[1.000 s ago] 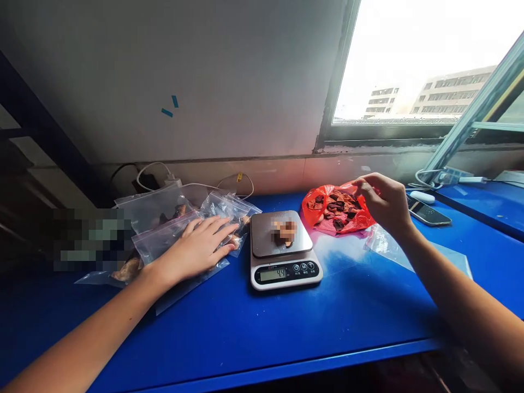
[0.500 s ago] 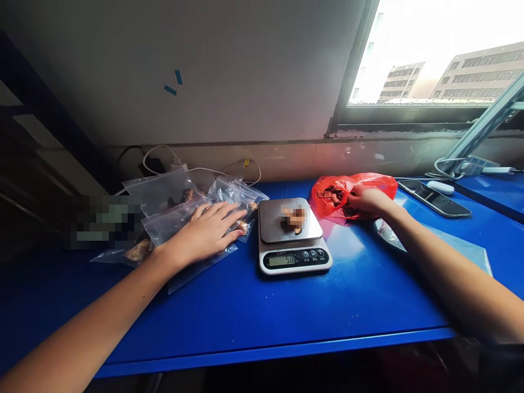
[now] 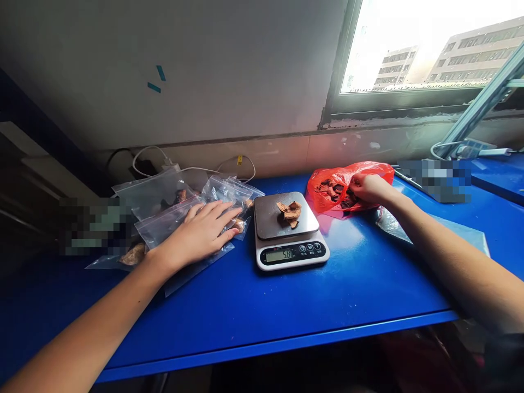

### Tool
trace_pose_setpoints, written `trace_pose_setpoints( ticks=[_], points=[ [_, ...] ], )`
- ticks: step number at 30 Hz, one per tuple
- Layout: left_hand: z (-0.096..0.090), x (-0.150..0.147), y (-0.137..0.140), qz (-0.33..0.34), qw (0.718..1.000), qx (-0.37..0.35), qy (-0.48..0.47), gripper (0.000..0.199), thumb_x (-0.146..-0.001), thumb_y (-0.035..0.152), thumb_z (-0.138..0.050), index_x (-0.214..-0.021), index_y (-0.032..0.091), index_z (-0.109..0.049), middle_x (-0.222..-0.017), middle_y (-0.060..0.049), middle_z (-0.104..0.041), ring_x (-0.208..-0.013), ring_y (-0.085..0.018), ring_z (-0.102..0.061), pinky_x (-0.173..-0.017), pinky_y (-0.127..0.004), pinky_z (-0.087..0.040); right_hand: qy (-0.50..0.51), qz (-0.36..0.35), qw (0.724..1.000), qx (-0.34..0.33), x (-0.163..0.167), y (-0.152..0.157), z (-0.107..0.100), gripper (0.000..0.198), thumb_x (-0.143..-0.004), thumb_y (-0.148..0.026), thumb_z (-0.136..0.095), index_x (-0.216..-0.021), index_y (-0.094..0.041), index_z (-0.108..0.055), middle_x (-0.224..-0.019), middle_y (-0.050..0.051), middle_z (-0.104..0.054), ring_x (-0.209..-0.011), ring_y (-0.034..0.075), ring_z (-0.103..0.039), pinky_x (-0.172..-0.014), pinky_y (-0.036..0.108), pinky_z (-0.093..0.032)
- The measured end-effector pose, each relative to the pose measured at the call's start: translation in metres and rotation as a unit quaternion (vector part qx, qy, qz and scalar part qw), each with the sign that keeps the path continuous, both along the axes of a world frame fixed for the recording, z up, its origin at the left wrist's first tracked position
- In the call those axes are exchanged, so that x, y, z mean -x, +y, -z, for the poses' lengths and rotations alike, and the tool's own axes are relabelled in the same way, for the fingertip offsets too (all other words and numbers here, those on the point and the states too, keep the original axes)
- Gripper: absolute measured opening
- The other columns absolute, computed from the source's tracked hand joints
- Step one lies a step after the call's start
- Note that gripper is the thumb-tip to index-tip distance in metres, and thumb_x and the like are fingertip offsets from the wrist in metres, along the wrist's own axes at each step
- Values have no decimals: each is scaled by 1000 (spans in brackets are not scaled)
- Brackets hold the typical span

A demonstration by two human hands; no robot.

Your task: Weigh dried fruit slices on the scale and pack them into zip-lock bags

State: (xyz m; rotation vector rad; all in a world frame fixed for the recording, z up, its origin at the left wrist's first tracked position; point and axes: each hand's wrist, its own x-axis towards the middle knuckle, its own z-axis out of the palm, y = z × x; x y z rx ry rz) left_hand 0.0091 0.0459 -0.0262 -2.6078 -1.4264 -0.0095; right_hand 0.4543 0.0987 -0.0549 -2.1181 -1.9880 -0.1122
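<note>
My left hand (image 3: 207, 226) lies flat with its fingers apart on several clear zip bags (image 3: 153, 188), some with brown pieces inside. A white kitchen scale (image 3: 262, 263) with a metal plate stands to its right; the display appears to read 5.8. Several curled, dried brown slices (image 3: 292, 212) rest on the plate. Beyond the scale, at the right, a red plastic bag (image 3: 374, 168) lies open, holding more dried brown slices (image 3: 327, 190). At its mouth, my right hand (image 3: 370, 187) has its fingers curled closed; the fingertips and anything between them are hidden.
Another clear plastic bag (image 3: 462, 233) lies under my right forearm. A dark flat device (image 3: 446, 192), partly blurred out, sits at the back right. White cables (image 3: 196, 170) run along the wall behind the blue table (image 3: 262, 316). A window is at the upper right.
The camera view has shifted slightly. My left hand stays flat on the bags, and my right hand stays at the red bag with only a small shift of its fingers.
</note>
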Motion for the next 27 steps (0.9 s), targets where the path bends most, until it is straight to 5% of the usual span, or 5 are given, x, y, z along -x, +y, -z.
trace_pose_setpoints(
  ticks=[16, 22, 27],
  points=[
    [-3, -2, 0, -12, 1000, 11, 23, 52, -98, 49, -30, -144, 29, -42, -152, -5, -39, -141, -27, -31, -113, -52, -24, 26, -39, 999, 8, 2, -20, -24, 21, -74, -15, -49, -57, -14, -61, -57, 8, -62, -50, 10, -43, -54, 28, -30],
    [-4, -2, -2, -15, 1000, 15, 16, 52, -97, 50, -30, -144, 30, -42, -151, -6, -39, -141, -28, -31, -113, -53, -23, 42, -82, 993, -67, -9, -35, -45, 9, -76, -19, -59, -80, -17, -67, -83, 7, -70, -69, 12, -56, -66, 24, -39],
    [-4, -3, -2, -10, 1000, 11, 11, 52, -97, 48, -31, -144, 29, -42, -150, -6, -40, -140, -28, -33, -112, -53, -24, 86, -80, 978, -171, -5, -53, -58, 19, -78, -36, -66, -83, -17, -66, -76, 6, -68, -63, 13, -57, -59, 26, -41]
  ],
)
